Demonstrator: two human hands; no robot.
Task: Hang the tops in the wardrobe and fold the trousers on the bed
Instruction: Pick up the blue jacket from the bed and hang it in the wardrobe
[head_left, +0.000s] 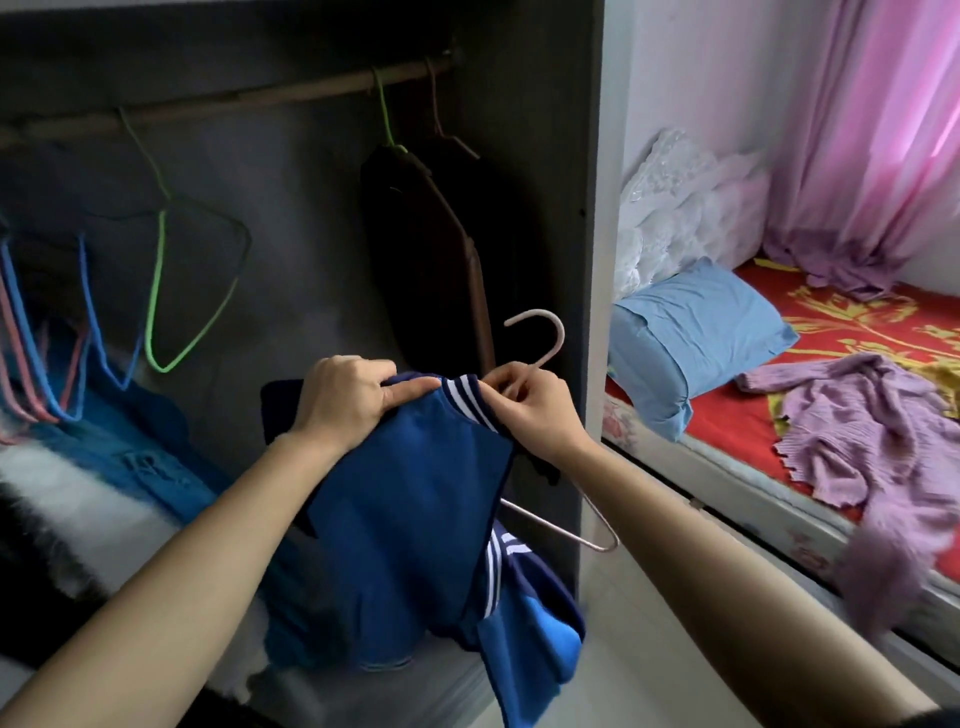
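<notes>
Step in hand: fitting the blue top (415, 493) onto the pale hanger (550, 338), held before the open wardrobe. The left hand (348, 400) grips the shoulder fabric; the right hand (530, 405) pinches the hanger neck at the striped collar. The hook points up, its tip curling left. The top's length falls downward and one hanger corner is exposed. Judged next: seat that shoulder, then lift the hook to the rail (234, 101).

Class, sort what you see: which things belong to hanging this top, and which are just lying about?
Job in hand: blue top, pale hanger, left hand gripping the top, right hand pinching the hanger, wardrobe rail, lilac knit perhaps next.
Lying about: blue pillow, pink curtain, white bedding.
</notes>
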